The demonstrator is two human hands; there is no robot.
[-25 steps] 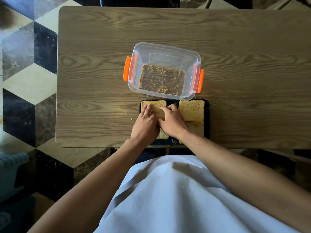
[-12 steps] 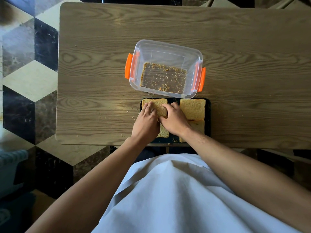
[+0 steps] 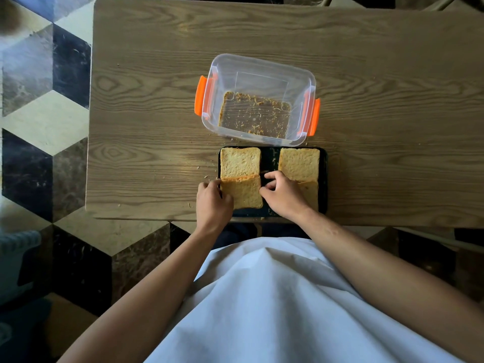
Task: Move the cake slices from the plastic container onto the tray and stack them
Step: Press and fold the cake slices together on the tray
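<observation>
A black tray (image 3: 324,179) lies at the table's near edge with several golden cake slices on it. One slice (image 3: 240,162) sits at the far left, another (image 3: 299,163) at the far right. The near-left slice (image 3: 245,192) is gripped at its two side edges: my left hand (image 3: 212,203) on its left edge, my right hand (image 3: 282,193) on its right edge. A near-right slice (image 3: 311,192) is partly hidden under my right hand. The clear plastic container (image 3: 258,74) with orange clips stands just behind the tray and holds only crumbs.
The wooden table (image 3: 157,113) spreads wide to both sides and behind the container. Crumbs lie scattered left of the tray. The table's near edge runs just under my wrists, with patterned floor to the left.
Both hands have drawn back from the far-left slice to the near-left slice and now hold its sides. The far-left slice is uncovered.
</observation>
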